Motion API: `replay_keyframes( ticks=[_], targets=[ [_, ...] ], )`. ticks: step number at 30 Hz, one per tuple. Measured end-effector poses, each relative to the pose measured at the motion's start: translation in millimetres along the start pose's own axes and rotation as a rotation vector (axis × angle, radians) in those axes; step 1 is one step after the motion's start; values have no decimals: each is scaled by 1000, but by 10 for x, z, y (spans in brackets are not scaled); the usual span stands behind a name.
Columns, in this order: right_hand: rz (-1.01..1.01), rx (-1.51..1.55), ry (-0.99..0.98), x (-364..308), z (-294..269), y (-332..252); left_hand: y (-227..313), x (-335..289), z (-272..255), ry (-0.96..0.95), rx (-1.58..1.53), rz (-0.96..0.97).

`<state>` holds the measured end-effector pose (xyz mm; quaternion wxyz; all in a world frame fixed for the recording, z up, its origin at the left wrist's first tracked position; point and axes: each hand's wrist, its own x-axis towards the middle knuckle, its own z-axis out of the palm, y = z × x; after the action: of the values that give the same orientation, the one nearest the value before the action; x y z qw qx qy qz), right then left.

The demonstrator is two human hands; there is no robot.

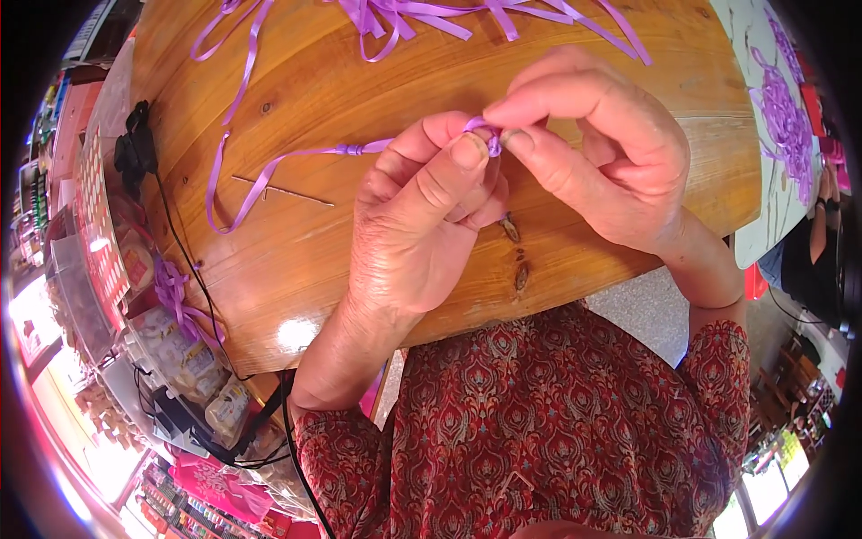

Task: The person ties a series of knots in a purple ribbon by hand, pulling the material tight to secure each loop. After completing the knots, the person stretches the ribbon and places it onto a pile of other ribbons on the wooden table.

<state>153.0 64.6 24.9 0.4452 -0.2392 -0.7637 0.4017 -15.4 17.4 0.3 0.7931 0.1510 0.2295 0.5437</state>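
Observation:
A narrow purple ribbon [310,152] runs from the left part of the wooden table into my left hand [413,202], with a small wrapped knot [347,150] along its length. My left hand is closed, pinching the ribbon between thumb and fingers. A little loop with a knot [493,142] sticks out past the left thumb tip. At that loop, my right hand [606,144] is closed too, its thumb and forefinger pinching the ribbon's edge. On the table below the ribbon lies a thin metal needle-like rod [283,190].
More purple ribbons [395,18] lie loosely across the table's [296,99] far side. A white marbled table [750,54] at the right bears a purple ribbon heap [783,117]. Along the left edge run a black cable [180,225] and clear plastic bags [180,346].

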Motion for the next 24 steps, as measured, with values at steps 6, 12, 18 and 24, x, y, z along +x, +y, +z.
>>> replay_keyframes(
  ticks=[6,12,18,24],
  targets=[
    [-63,-120,-43,22,-9,-24,9,11,-63,-57,-20,23],
    [-45,-98,-26,11,-24,2,9,18,-50,-96,4,0],
    [-35,-109,-28,-19,-39,-15,2,-5,-39,-60,33,-3],
    [521,542,90,-32,-70,-58,31,-18,-29,-29,167,4]
  ],
)
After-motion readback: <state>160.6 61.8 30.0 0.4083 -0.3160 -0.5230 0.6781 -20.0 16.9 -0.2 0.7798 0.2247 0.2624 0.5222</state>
